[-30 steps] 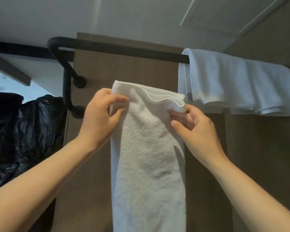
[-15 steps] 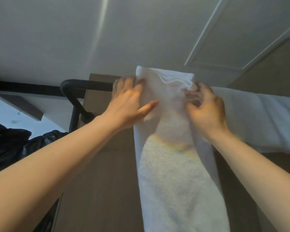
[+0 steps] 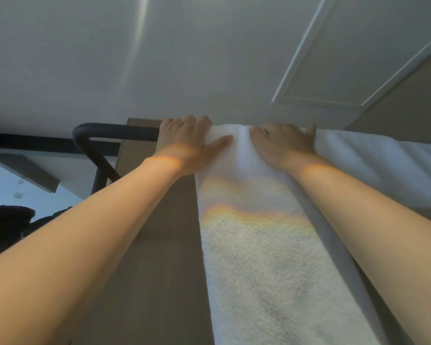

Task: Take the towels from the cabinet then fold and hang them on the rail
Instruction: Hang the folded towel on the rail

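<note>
A folded white towel (image 3: pixel 254 257) hangs down in a long strip in front of me, and its top lies over the black rail (image 3: pixel 115 128). My left hand (image 3: pixel 187 143) grips the towel's top left corner, fingers curled over the rail line and thumb laid across the front. At the top right corner, my right hand (image 3: pixel 284 143) holds it the same way. A second white towel (image 3: pixel 383 165) is draped on the rail just to the right, touching the first. The rail under both towels is hidden.
The rail bends down at its left end into a black bracket (image 3: pixel 95 165) on a brown wood panel (image 3: pixel 159 245). A black bag (image 3: pixel 8 225) sits at the far left. The white ceiling (image 3: pixel 209 58) is close above the rail.
Both hands have lifted the towel's top edge from below the rail up to it and over it. The view has tilted upward toward the ceiling.
</note>
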`<act>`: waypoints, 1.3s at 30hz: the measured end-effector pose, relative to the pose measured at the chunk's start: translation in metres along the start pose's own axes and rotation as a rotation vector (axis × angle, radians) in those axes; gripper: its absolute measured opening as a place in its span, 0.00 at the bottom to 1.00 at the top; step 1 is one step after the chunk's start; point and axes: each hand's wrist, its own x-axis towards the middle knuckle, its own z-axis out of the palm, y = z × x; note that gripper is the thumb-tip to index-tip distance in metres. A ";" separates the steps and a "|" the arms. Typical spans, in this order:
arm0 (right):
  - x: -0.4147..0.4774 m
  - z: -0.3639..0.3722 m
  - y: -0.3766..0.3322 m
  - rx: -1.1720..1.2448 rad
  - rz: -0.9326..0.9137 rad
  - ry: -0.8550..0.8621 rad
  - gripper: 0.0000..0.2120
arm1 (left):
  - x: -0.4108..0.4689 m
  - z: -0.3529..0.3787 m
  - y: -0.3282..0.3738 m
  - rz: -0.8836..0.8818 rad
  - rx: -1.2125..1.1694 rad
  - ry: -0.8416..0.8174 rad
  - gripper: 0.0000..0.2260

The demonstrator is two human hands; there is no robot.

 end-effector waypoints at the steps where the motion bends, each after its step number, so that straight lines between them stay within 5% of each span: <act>1: 0.001 -0.001 0.000 -0.002 -0.012 -0.015 0.24 | 0.000 -0.001 -0.003 -0.003 0.014 0.014 0.27; 7: -0.003 -0.001 -0.007 0.037 -0.147 -0.007 0.24 | 0.010 -0.014 -0.022 -0.090 0.036 -0.020 0.29; 13: 0.004 0.000 -0.004 0.100 -0.075 -0.026 0.28 | 0.001 -0.020 -0.018 -0.100 -0.019 -0.035 0.18; 19: 0.007 0.005 -0.007 0.081 -0.068 0.011 0.27 | -0.065 -0.021 -0.009 -0.134 -0.430 0.222 0.23; 25: 0.005 0.002 -0.010 0.083 -0.036 -0.002 0.28 | -0.079 -0.025 0.005 -0.506 -1.007 -0.078 0.24; 27: 0.003 -0.002 -0.010 0.089 -0.036 -0.026 0.27 | -0.076 -0.027 0.007 -0.595 -1.163 -0.102 0.17; 30: 0.000 -0.008 -0.009 0.103 -0.054 -0.085 0.27 | -0.074 -0.033 0.013 -0.634 -1.159 -0.076 0.09; 39: -0.031 -0.026 0.009 0.215 -0.094 -0.091 0.23 | -0.069 -0.040 0.032 -0.824 -1.090 0.018 0.11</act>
